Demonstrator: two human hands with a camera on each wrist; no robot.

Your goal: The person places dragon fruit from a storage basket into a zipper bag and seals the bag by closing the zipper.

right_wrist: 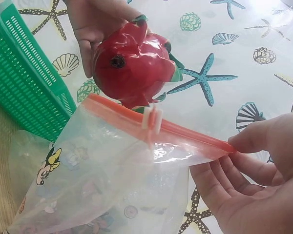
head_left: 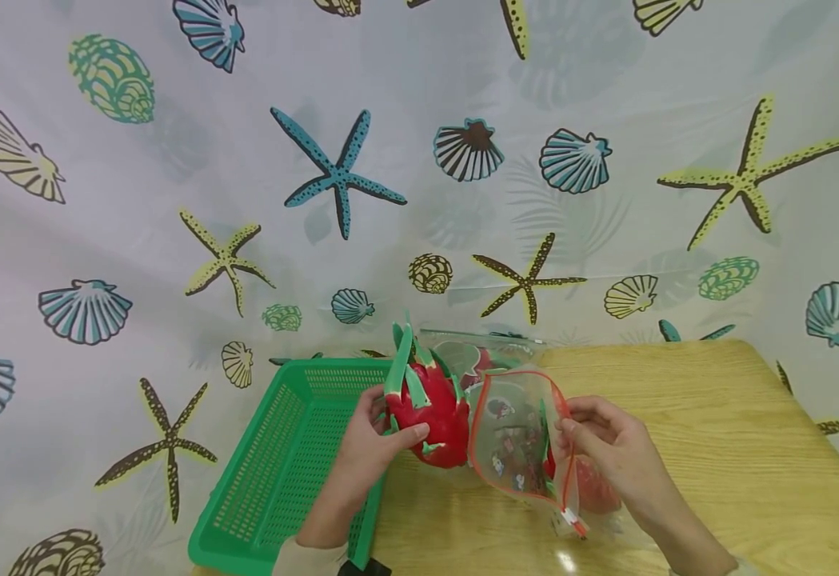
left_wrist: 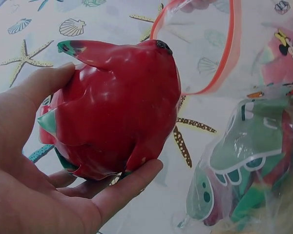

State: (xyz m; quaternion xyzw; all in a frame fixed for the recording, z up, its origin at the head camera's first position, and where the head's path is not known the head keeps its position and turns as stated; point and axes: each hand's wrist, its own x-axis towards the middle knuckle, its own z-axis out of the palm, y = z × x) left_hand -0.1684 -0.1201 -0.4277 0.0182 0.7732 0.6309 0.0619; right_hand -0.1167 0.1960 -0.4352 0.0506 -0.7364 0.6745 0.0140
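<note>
- Right hand (head_left: 609, 448): fingers pinch the orange rim of a clear zip bag (head_left: 520, 440), holding its mouth open above the wooden table (head_left: 714, 448).
- Left hand (head_left: 372, 444): curled round a red dragon fruit (head_left: 429, 404), just beside the bag's mouth.
- Green basket (head_left: 282, 472): beside the left hand, at the table's edge.
- Seashell curtain (head_left: 419, 160): backdrop.

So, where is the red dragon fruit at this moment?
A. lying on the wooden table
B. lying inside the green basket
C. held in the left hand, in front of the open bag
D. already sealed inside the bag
C: the left hand holds the dragon fruit at the open mouth of the bag, which the right hand pinches.
</note>
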